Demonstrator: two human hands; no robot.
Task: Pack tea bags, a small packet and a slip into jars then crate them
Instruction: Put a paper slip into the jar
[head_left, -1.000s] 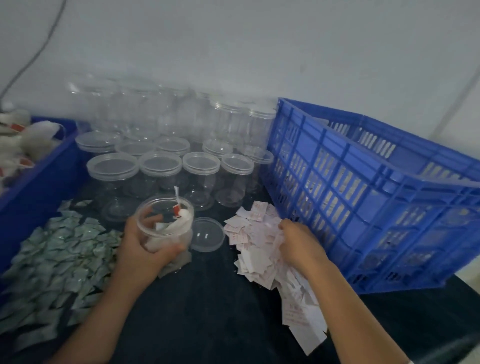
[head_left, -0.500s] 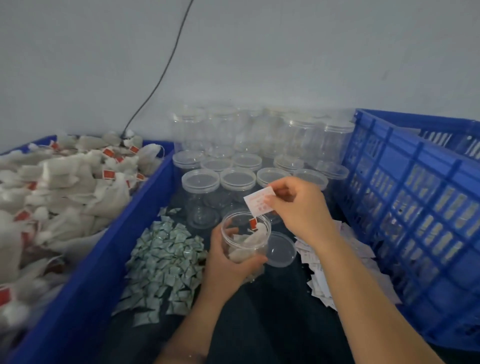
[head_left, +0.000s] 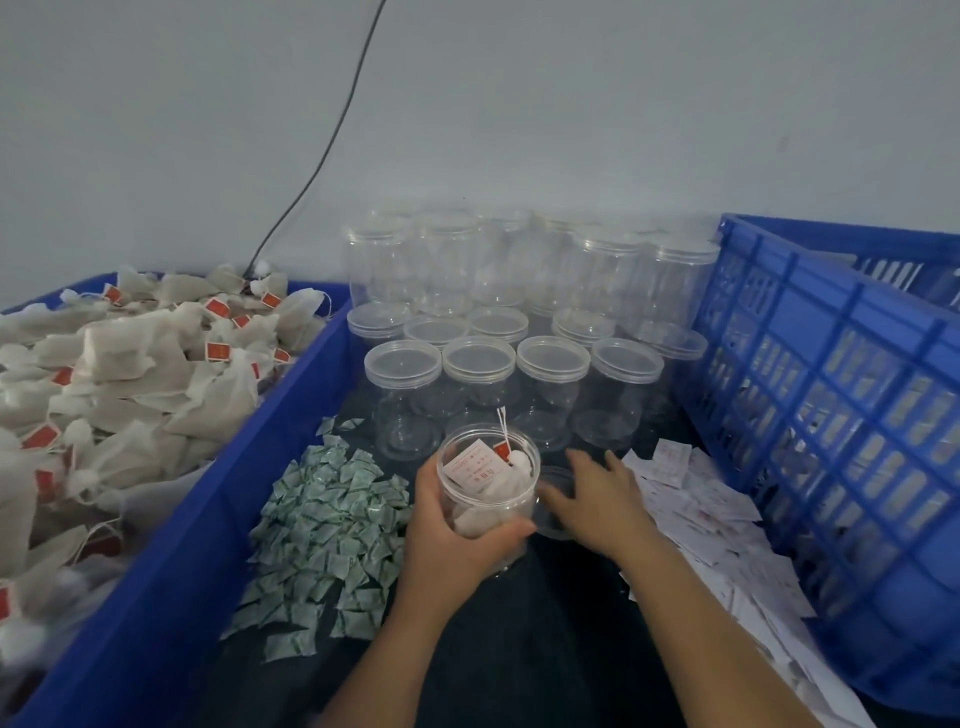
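My left hand (head_left: 457, 540) grips an open clear jar (head_left: 488, 483) above the dark table. Inside it lie white tea bags and a white slip with red print (head_left: 475, 465); a tea bag tag with its string pokes over the rim. My right hand (head_left: 597, 499) rests just right of the jar with fingers spread over the loose clear lid (head_left: 556, 504) on the table. Whether the fingers have closed on the lid is not visible. A pile of small green-and-white packets (head_left: 327, 535) lies to the left, and a pile of slips (head_left: 701, 519) to the right.
A blue bin (head_left: 171, 597) heaped with tea bags (head_left: 130, 374) fills the left. A tall blue slatted crate (head_left: 831, 415) stands at the right. Several lidded empty jars (head_left: 514, 364) stand in rows behind, some stacked, against a grey wall with a hanging cable.
My right hand took a slip from the pile, dropped it into the jar, then went down onto the lid beside it. The camera swung left.
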